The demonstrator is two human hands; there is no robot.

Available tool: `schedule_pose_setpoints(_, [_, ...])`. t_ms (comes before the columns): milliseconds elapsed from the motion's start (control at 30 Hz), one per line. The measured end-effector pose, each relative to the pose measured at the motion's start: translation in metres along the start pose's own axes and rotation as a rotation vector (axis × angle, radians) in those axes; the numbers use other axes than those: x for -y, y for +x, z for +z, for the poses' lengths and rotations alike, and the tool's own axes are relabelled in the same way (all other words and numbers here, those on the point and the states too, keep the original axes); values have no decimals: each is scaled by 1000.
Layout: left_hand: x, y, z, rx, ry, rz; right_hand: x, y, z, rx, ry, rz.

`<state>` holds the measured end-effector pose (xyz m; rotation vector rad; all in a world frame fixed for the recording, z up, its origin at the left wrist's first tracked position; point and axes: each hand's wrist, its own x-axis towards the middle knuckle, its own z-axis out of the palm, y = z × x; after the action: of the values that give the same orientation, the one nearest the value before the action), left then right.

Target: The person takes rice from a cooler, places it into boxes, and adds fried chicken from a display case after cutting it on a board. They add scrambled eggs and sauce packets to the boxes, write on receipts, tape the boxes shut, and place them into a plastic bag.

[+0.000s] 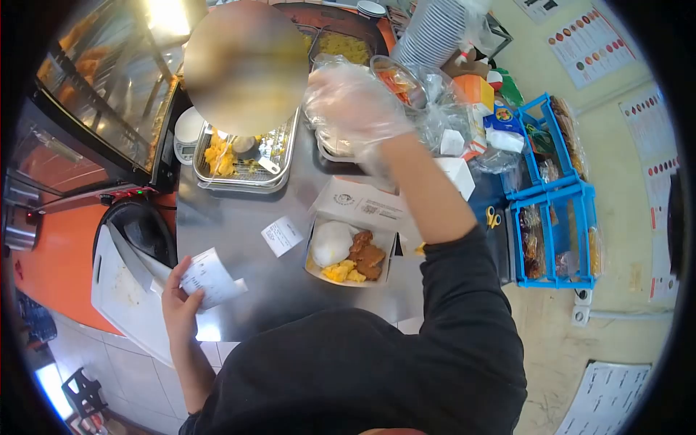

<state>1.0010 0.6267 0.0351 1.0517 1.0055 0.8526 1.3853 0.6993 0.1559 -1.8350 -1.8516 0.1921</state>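
Observation:
My left hand (182, 298) pinches a printed paper receipt (208, 278) over the near left edge of the metal counter. My right hand (359, 105), in a clear plastic glove, reaches over the back of the counter. It is above a metal tray (337, 152) and beside a clear tub of orange-red food (397, 78); its fingers are blurred inside the glove. Between my arms sits an open takeaway box (348, 280) holding a mound of white rice (332, 244), brown saucy meat (367, 257) and yellow scrambled egg (343, 272).
A second receipt (281, 236) lies left of the box. Behind it stands a metal tray with a rack (250, 181) and yellow food. A heated display case (101, 109) and a white cutting board (119, 279) are left. Stacked cups (431, 32), scissors (493, 217) and blue baskets (552, 235) are right.

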Motion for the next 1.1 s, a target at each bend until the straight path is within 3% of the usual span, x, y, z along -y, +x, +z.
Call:
schedule_pose_setpoints(33, [2,-2,-2,-32,24,7,-20,6,-24,-135,74,86])
schedule_pose_setpoints(67, [2,-3,-2,-62,51,14,-66,10,-37,-324,-5,-4])
schedule_pose_setpoints(100, [2,-4,1,-89,80,23,-79,3,-59,-369,-11,236])
schedule_pose_setpoints(167, [4,-7,14,-120,86,39,-180,2,-77,-286,-193,278])
schedule_pose_setpoints(233, [5,-5,32,-124,84,41,-265,-17,-67,-44,-539,169])
schedule_pose_setpoints(333, [9,-3,63,-99,103,12,-299,-42,-72,302,-800,181])
schedule_pose_setpoints(433, [9,-3,90,-91,161,-10,-310,-59,-78,48,-383,366])
schedule_pose_setpoints(533, [1,-4,115,-107,154,-5,-331,-56,-85,-2,-522,435])
schedule_pose_setpoints(633, [6,-10,133,-174,213,34,-327,-43,-94,-113,-578,330])
schedule_pose_setpoints(733, [6,-4,129,-196,345,60,-296,-40,-111,-299,-174,279])
schedule_pose_setpoints(833, [-49,24,171,-219,581,197,-246,-31,-115,126,68,95])
schedule_pose_setpoints(900, [-79,32,213,-161,487,289,-232,-31,-85,180,-262,-273])
schedule_pose_setpoints(1000, [-80,37,251,-27,556,408,-228,-21,-57,224,-451,-260])
schedule_pose_setpoints(1100, [-67,29,274,24,535,390,-227,-27,-85,76,-314,-455])
